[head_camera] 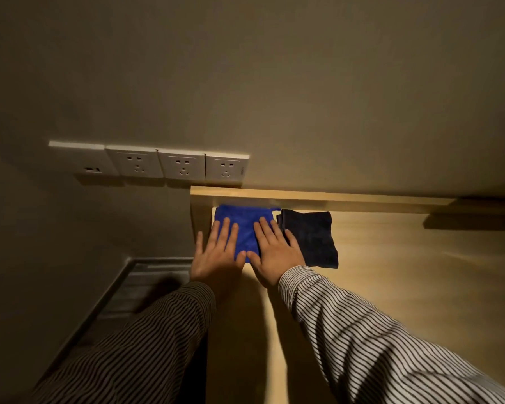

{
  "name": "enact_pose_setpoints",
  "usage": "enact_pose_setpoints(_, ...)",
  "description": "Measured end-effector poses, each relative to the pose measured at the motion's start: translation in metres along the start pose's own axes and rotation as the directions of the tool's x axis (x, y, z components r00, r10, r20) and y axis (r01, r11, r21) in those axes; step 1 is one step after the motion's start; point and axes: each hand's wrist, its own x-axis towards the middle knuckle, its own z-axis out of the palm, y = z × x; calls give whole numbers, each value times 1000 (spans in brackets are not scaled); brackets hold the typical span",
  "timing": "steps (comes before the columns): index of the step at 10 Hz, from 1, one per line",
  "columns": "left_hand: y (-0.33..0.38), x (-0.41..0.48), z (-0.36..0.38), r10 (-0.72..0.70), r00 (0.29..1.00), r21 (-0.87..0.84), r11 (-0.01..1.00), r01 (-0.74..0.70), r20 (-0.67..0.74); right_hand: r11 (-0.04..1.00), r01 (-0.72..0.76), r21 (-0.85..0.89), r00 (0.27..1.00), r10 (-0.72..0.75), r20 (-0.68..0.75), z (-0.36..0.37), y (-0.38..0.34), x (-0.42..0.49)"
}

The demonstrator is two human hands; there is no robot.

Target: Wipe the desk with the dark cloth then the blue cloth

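A folded blue cloth (244, 225) lies flat in the far left corner of the light wooden desk (391, 272). My left hand (217, 255) and my right hand (276, 252) both rest palm-down on the blue cloth, fingers spread, thumbs nearly touching. A folded dark cloth (312, 237) lies right beside the blue one, on its right; the little finger of my right hand touches its left edge. Both arms wear striped sleeves.
A raised wooden ledge (333, 198) runs along the desk's back edge against the wall. A row of white wall sockets (158, 163) sits above and left of the desk. Left of the desk's edge, the floor with a dark mat (140, 287) lies below.
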Motion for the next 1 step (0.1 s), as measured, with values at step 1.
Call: enact_pose_setpoints(1, 3, -2, 4, -30, 999, 48, 998, 30, -19, 999, 19, -50, 1000, -19, 8, 1, 8, 3)
